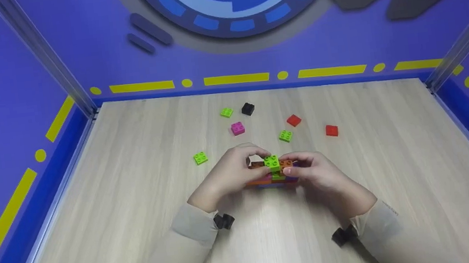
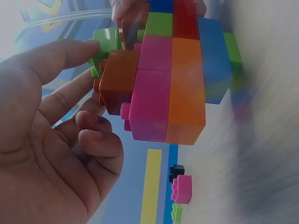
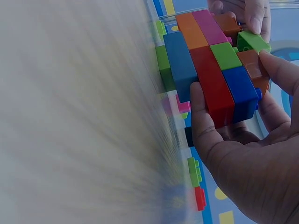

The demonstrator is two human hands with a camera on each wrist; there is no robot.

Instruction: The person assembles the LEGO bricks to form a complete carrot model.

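Observation:
A stack of toy building bricks [image 3: 212, 79] stands in front of the person, with blue, red, orange, pink, green and brown bricks in layers. At its top, the left hand [image 1: 236, 166] pinches a lime green brick [image 1: 271, 162] between thumb and fingers. That brick sits over the gap between two brown bricks [image 2: 119, 81], slightly tilted in the left wrist view. From the other side the right hand [image 1: 316, 170] grips the stack's end, its thumb and fingers around the red brick [image 3: 212, 86], the dark blue brick [image 3: 240, 93] and a brown brick [image 3: 254, 65].
Loose bricks lie beyond the hands on the wooden table [image 1: 136, 195]: lime green [image 1: 201, 158], pink [image 1: 237, 128], black [image 1: 248, 108], red [image 1: 293, 120] and another red brick [image 1: 332, 130] farther right. Blue panels [image 1: 75, 48] enclose the table at the back and sides.

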